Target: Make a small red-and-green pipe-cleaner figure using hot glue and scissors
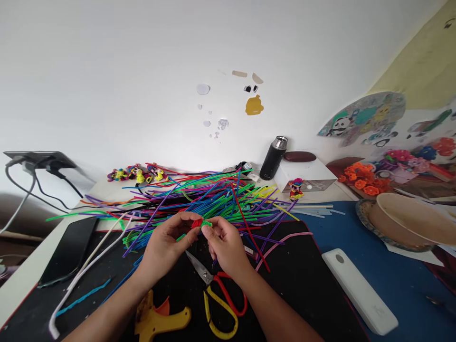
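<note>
A small red and green pipe cleaner piece [201, 223] is pinched between my two hands above the black mat. My left hand [167, 242] has its thumb and fingers closed on the red part, and a short green end shows beside its thumb. My right hand [225, 242] holds the green part between thumb and forefinger. Beneath the hands lie scissors [217, 297] with one red and one yellow handle. Behind them spreads a large pile of coloured pipe cleaners [213, 199].
A yellow tool [164, 323] lies at the front, a phone [67, 251] at left. Small figures [137, 174] stand by the wall. A black bottle [272, 159] stands beside a white box [309, 173]. Further right are a white device [359, 290] and a bowl [413, 216].
</note>
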`<act>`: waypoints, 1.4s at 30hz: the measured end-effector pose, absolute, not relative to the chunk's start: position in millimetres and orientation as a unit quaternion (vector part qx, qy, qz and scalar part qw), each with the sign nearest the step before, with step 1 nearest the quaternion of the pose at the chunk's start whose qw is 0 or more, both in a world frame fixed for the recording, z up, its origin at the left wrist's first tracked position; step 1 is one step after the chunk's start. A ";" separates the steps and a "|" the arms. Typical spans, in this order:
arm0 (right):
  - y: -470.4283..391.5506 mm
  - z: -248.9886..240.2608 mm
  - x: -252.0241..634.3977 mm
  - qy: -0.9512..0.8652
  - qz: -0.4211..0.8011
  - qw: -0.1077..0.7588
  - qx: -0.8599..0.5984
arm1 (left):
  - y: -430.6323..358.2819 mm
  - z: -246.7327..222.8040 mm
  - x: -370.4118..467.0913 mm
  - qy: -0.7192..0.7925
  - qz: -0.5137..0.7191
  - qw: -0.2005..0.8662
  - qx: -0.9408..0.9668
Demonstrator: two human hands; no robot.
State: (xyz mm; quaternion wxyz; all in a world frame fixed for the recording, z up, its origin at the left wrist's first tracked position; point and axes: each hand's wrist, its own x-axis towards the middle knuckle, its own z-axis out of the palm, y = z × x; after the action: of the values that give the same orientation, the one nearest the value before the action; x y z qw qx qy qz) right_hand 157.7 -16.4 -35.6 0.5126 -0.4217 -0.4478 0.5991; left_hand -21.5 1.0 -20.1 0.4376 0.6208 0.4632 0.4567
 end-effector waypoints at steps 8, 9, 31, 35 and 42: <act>-15.3 -35.3 158.8 -0.427 0.613 0.501 -0.437 | 0.2 -14.0 -17.5 0.465 0.452 0.413 0.639; -15.3 -34.7 158.9 -0.425 0.616 0.498 -0.438 | 0.5 -13.3 -17.3 0.464 0.451 0.418 0.638; -15.0 -36.2 161.2 -0.385 0.654 0.478 -0.442 | 0.6 -7.7 -21.6 0.495 0.398 0.476 0.608; -15.8 -36.2 161.4 -0.398 0.651 0.479 -0.434 | -1.4 4.6 -22.2 0.502 0.388 0.492 0.596; -17.7 -38.8 159.9 -0.419 0.636 0.481 -0.434 | -3.2 3.9 -20.7 0.507 0.391 0.474 0.604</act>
State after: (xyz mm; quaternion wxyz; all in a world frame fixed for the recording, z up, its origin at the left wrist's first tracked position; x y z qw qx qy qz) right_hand 159.9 -17.7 -38.8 0.4813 -0.4339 -0.4187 0.6363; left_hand -20.7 -3.2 3.9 0.4744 0.6037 0.5072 0.3914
